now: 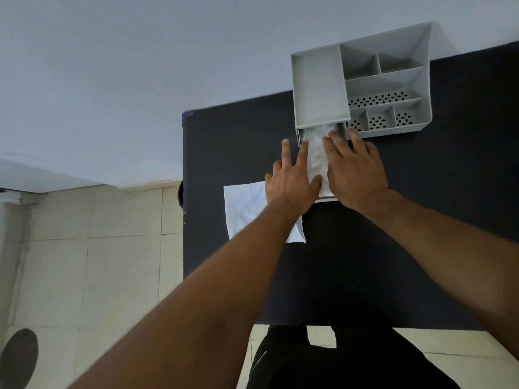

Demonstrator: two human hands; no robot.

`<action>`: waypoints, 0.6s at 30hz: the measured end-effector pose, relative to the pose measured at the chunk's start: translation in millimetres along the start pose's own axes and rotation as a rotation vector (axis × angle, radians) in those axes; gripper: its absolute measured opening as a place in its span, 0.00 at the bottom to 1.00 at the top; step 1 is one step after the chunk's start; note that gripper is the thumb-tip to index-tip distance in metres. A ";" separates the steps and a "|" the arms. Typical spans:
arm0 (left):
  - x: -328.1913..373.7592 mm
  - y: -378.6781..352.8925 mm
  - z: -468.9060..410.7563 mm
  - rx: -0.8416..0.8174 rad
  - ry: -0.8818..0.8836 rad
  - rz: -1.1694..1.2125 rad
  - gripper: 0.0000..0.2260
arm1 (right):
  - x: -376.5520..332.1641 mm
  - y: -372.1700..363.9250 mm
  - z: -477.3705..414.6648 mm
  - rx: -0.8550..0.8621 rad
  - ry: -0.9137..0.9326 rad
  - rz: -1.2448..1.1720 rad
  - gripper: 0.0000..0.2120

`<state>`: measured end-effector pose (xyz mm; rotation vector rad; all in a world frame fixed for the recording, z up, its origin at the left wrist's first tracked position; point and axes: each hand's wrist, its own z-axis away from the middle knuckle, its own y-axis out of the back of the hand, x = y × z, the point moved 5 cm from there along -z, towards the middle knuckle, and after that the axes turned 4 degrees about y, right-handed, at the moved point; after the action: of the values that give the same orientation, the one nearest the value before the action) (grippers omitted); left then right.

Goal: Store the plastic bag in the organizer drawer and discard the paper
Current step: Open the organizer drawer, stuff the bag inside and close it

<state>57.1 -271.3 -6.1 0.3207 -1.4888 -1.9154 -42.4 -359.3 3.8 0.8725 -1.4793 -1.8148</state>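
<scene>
Two bare forearms reach up from the lower edge toward the grey organizer [362, 80], which stands at the far side of the dark table [393, 248]. Its drawer [303, 137] is pulled out toward the person, and the plastic bag [317, 158] lies inside it, crumpled and silvery, running from under the organizer to the drawer's near front. Both hands rest flat on the drawer with fingers spread, neither one closed around anything: the left hand [292, 181] presses along the bag's left edge, the right hand [355, 169] covers its right side. By my reading the bag is being patted down so the drawer can slide home.

So the storing is nearly done (the bag is in, but the drawer stands open). Closing it is left. The paper [244, 209], a white sheet with faint blue drawing, lies on the table just nearer and left of the drawer, partly under the left wrist, and has not been discarded. No bin shows clearly.
</scene>
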 end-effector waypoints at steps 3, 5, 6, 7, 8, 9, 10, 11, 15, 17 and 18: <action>2.8 1.5 -6.7 0.012 -0.022 -0.083 0.37 | 3.7 -5.7 -5.9 -0.044 0.013 0.045 0.36; 5.8 3.6 -8.7 0.013 -0.058 -0.112 0.39 | 3.6 -9.4 -6.0 -0.066 0.018 0.060 0.38; 7.2 4.7 -8.8 0.015 -0.082 -0.124 0.40 | 3.3 -10.7 -5.7 -0.077 0.012 0.063 0.40; 7.8 6.3 -8.5 0.021 -0.106 -0.133 0.41 | 2.8 -12.2 -5.7 -0.092 0.004 0.056 0.42; 8.0 7.6 -7.9 0.026 -0.126 -0.137 0.42 | 2.5 -13.3 -6.1 -0.111 -0.007 0.044 0.43; 7.6 8.2 -7.2 0.027 -0.142 -0.141 0.44 | 2.2 -14.3 -6.7 -0.130 -0.017 0.032 0.45; 6.4 8.0 -6.8 0.016 -0.154 -0.147 0.46 | 1.7 -15.1 -7.6 -0.146 -0.024 0.024 0.46; 4.8 6.6 -6.8 -0.010 -0.163 -0.151 0.49 | 1.2 -15.9 -8.4 -0.161 -0.028 0.018 0.48; 1.9 4.7 -8.3 -0.118 -0.175 -0.128 0.60 | 0.6 -16.9 -10.1 -0.193 -0.032 -0.013 0.49; 2.4 5.0 -9.5 -0.162 -0.175 -0.136 0.63 | 0.7 -15.6 -10.9 -0.206 -0.034 -0.028 0.47; 2.3 4.5 -10.5 -0.187 -0.175 -0.150 0.64 | 0.2 -14.7 -11.5 -0.200 -0.033 -0.038 0.43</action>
<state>63.0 -281.2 -4.8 0.1878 -1.4144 -2.2330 -34.1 -363.5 -12.4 0.7800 -1.2819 -1.9737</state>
